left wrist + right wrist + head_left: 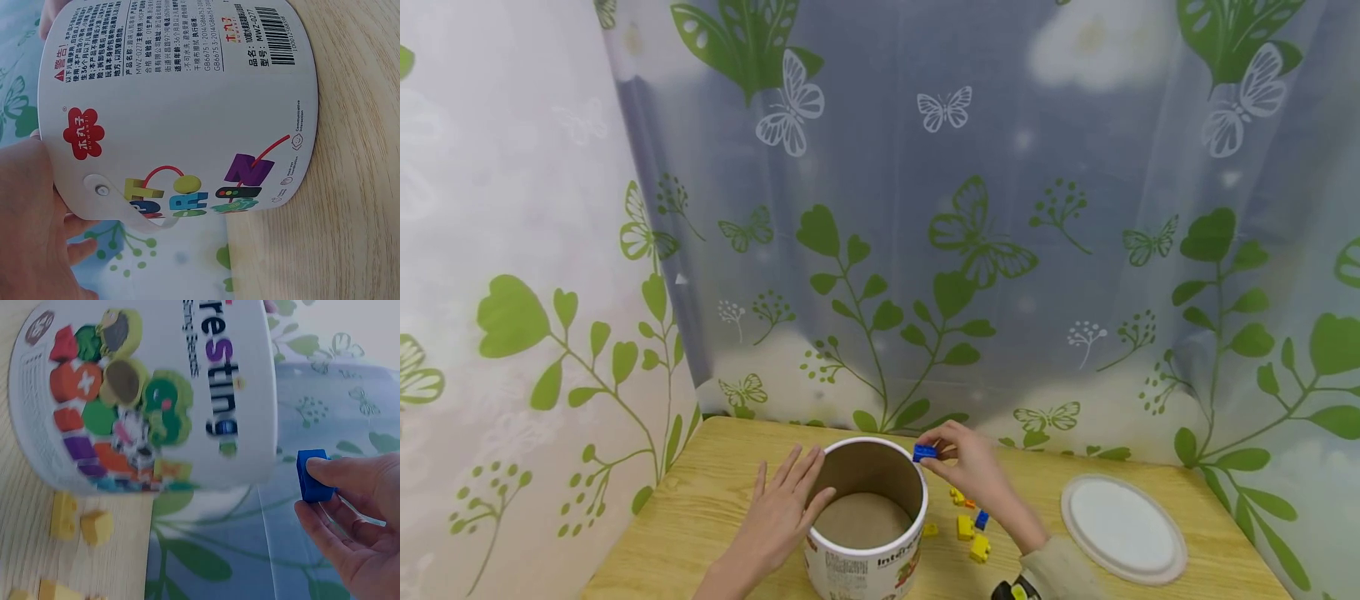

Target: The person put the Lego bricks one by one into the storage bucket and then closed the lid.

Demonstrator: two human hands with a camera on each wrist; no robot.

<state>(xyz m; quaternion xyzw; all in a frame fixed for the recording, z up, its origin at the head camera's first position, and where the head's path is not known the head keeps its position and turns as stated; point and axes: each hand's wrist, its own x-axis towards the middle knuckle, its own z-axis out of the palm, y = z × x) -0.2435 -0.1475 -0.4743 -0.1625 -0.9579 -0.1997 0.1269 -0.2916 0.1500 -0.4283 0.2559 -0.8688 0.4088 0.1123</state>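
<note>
A white round bucket (pixel 861 552) with printed toy pictures stands on the table, its top uncovered and its visible bottom bare. My left hand (pixel 781 508) rests against the bucket's left rim with fingers straight and spread. Between the thumb and fingers of my right hand (pixel 973 467) is a blue toy brick (pixel 924 452), pinched right beside the bucket's right rim. In the right wrist view the same blue brick (pixel 314 475) shows next to the bucket's upper edge. The left wrist view shows the bucket's printed side (pixel 181 112) and its white handle (pixel 134 215).
Several yellow bricks (pixel 965 527) lie on the wooden table (pixel 737 467) right of the bucket. Among them are a small blue brick (pixel 982 520) and an orange piece (pixel 970 504). A round white lid (pixel 1123 528) lies further right. Patterned curtains (pixel 880 250) hang behind.
</note>
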